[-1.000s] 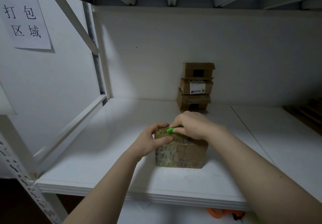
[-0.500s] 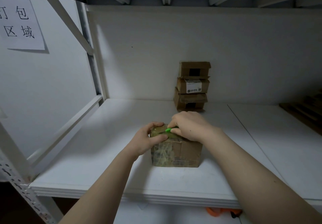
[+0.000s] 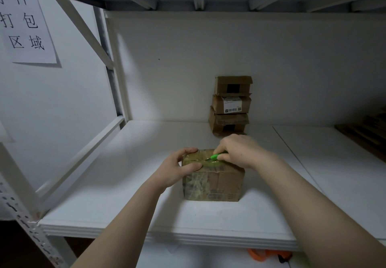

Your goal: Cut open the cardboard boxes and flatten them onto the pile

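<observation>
Green cutter (image 3: 217, 156) on the box (image 3: 217, 184) seam
I see scuffed cardboard under wrinkled glossy tape; left grip (image 3: 177, 169) clasps its corner, right grip (image 3: 240, 150) pinches the cutter.

Paper sign (image 3: 27, 27) on the wall (image 3: 62, 105) reads 件 打包 区域; the box label (image 3: 231, 105) is illegible.

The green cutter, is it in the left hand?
No, the right hand grips the green cutter on top of the taped box, while the left hand holds the box's left end.
</observation>
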